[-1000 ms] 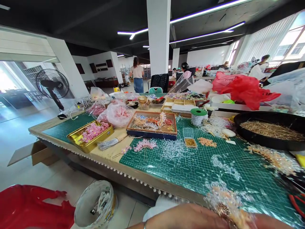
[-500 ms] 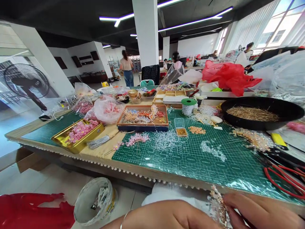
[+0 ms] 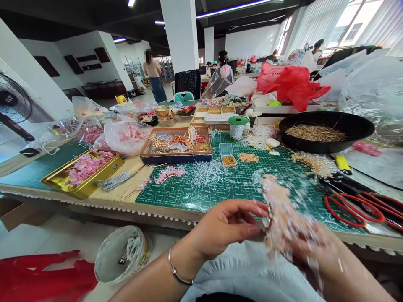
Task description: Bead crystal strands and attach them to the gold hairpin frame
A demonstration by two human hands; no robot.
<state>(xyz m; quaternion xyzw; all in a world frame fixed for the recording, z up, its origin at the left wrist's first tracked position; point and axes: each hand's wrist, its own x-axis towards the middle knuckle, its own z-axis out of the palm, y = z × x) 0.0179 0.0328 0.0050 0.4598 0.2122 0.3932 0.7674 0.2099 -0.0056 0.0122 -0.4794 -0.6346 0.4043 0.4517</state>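
"What have you got there?"

"A pale pink beaded spray, held up between my hands, just in front of the desk."

"How are your hands?"

"My left hand pinches its side with the fingertips. My right hand is blurred behind the beads, so I can't tell if it's gripping."

"Which way does it lie?"

"Lengthwise, pointing away from me and slanting down toward my lap, with the right hand nearer its lower end."

"What's nearby?"

"A green cutting mat beyond it, and red-handled scissors to the right."
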